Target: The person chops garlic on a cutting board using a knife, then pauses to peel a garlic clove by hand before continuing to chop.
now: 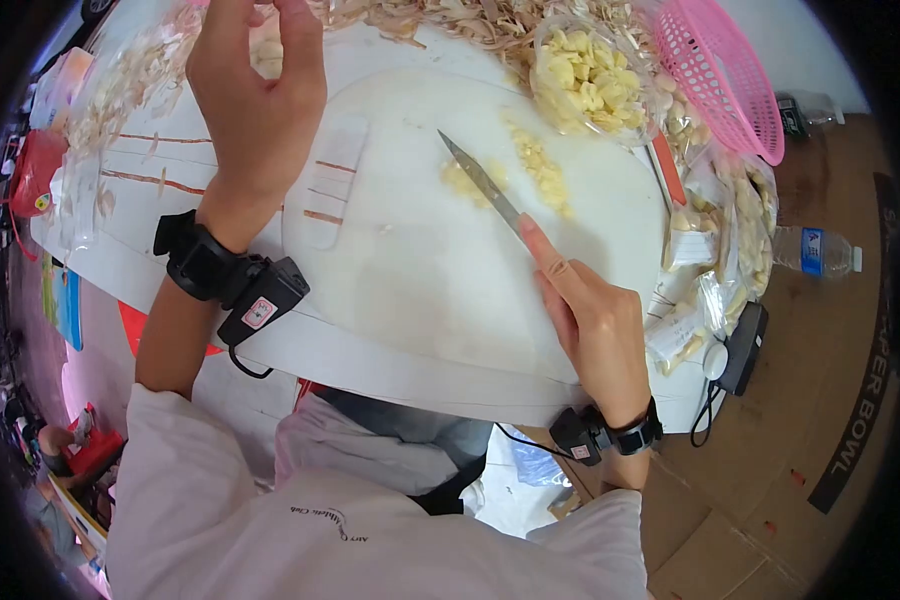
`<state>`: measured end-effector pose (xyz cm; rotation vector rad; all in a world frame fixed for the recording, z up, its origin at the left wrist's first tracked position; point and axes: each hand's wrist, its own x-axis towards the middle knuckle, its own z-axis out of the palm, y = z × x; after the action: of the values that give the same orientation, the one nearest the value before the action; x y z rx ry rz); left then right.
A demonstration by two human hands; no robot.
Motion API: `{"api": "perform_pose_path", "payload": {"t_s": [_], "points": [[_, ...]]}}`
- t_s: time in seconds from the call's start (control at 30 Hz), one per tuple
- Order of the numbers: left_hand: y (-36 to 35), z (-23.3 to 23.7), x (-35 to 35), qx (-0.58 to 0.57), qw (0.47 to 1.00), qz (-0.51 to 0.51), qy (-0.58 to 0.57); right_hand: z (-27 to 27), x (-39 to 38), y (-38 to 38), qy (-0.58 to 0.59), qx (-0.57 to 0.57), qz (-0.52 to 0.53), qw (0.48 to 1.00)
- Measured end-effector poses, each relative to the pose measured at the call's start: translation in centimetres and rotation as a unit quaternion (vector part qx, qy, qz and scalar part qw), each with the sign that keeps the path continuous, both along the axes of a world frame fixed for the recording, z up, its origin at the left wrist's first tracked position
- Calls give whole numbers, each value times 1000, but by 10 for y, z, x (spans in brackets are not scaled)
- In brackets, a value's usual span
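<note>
My right hand [595, 325] is closed around the handle of a knife [485, 185], index finger along its top. The blade points up and left over the white cutting board [410, 300]. Beside the blade tip lies a small patch of chopped garlic [465, 185], with a row of garlic pieces [540, 170] to its right. My left hand [260, 110] is raised at the upper left, thumb and fingers curled towards each other. Its fingertips reach the top edge of the view, so whatever they hold cannot be made out.
A plastic bag of peeled garlic cloves [590, 80] stands behind the board, near a pink basket [720, 80]. Dry husks [420, 20] cover the far edge. Filled bags [745, 210], a black device [743, 348] and a water bottle [815, 251] are at right.
</note>
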<state>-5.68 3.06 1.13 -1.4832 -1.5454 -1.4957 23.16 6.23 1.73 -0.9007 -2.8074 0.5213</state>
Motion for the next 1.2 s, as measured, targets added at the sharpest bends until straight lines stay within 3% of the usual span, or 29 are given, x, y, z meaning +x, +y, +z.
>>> {"api": "perform_pose_path", "payload": {"t_s": [0.13, 0.2, 0.5, 0.8, 1.2], "points": [[-2, -6, -12, -12, 1000, -12, -10, -8, 6, 2, 64, -16, -19, 998], [-3, -4, -12, -18, 1000, -2, -3, -12, 8, 4, 50, 40, -19, 998], [0, -1, -6, 4, 1000, -25, 5, -3, 5, -3, -9, 91, 11, 996], [-2, 2, -2, -9, 1000, -8, 11, 4, 4, -3, 43, 41, -63, 996], [-4, 5, -2, -28, 999, -30, -23, -1, 11, -1, 2, 63, -18, 998]]}}
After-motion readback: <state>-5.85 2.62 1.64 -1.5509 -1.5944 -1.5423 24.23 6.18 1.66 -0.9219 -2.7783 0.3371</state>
